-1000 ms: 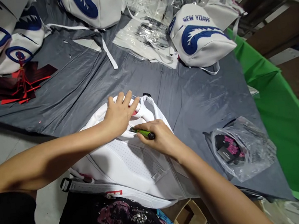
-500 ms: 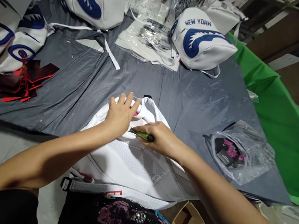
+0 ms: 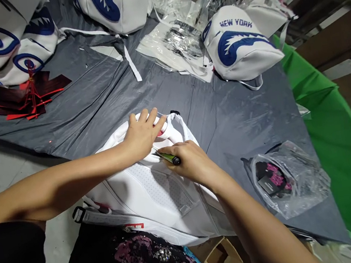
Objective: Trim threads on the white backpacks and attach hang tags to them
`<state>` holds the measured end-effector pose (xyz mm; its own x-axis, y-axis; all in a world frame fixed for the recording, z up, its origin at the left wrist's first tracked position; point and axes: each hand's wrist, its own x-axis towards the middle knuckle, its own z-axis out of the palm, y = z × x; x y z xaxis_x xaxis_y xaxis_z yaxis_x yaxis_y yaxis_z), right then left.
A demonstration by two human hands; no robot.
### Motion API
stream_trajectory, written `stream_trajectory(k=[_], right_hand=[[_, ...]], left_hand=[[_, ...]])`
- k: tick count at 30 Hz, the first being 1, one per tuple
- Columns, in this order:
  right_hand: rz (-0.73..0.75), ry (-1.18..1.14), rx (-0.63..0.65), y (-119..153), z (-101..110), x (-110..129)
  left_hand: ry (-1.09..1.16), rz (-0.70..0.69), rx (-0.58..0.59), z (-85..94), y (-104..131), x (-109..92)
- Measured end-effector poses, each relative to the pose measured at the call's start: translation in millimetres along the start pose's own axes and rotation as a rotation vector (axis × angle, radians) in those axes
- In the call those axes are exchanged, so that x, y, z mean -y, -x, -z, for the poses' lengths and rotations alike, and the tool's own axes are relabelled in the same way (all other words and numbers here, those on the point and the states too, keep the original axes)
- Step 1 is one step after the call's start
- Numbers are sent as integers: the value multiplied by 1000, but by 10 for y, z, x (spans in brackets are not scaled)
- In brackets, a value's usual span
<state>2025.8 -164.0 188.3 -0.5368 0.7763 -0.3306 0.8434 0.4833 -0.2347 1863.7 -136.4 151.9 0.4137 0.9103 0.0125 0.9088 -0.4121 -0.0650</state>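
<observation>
A white backpack [image 3: 131, 190] lies in front of me on the grey-covered table, its padded back and straps facing up. My left hand [image 3: 144, 134] rests on its upper edge near the top loop, fingers spread and pressing the fabric. Just to the right, my right hand [image 3: 188, 158] is closed around a slim tool with a green and black handle [image 3: 170, 158]. The tool's thin tip points left and touches or nearly touches the white fabric below my left hand; its exact kind is unclear.
White bags with blue shark-mouth prints, including one marked NEW YORK [image 3: 238, 45], stand at the back. Red-and-black tags [image 3: 30, 98] lie left. A clear plastic bag [image 3: 301, 178] sits right, beside a green sheet [image 3: 333, 125]. An open cardboard box [image 3: 223, 260] is below the table edge.
The view has shifted slightly, so the far things sit a little differently in the frame. Both hands keep nearly the same position on the backpack, and the tool is still gripped.
</observation>
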Motion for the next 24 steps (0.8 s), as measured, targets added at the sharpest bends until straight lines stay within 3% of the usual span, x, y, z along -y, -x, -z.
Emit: stream_trajectory(k=[8, 13, 16, 20, 24], right_hand=[[-24, -20, -85, 19, -74, 11], [-79, -17, -121, 110, -129, 27], [-61, -99, -193, 162, -210, 71], [-58, -161, -303, 177, -321, 135], [-29, -174, -298, 154, -316, 131]], left_hand=[[43, -10, 65, 51, -11, 20], [56, -106, 339, 295, -108, 159], [61, -74, 453, 384, -130, 228], [16, -39, 409, 318, -107, 226], [6, -76, 379, 241, -100, 224]])
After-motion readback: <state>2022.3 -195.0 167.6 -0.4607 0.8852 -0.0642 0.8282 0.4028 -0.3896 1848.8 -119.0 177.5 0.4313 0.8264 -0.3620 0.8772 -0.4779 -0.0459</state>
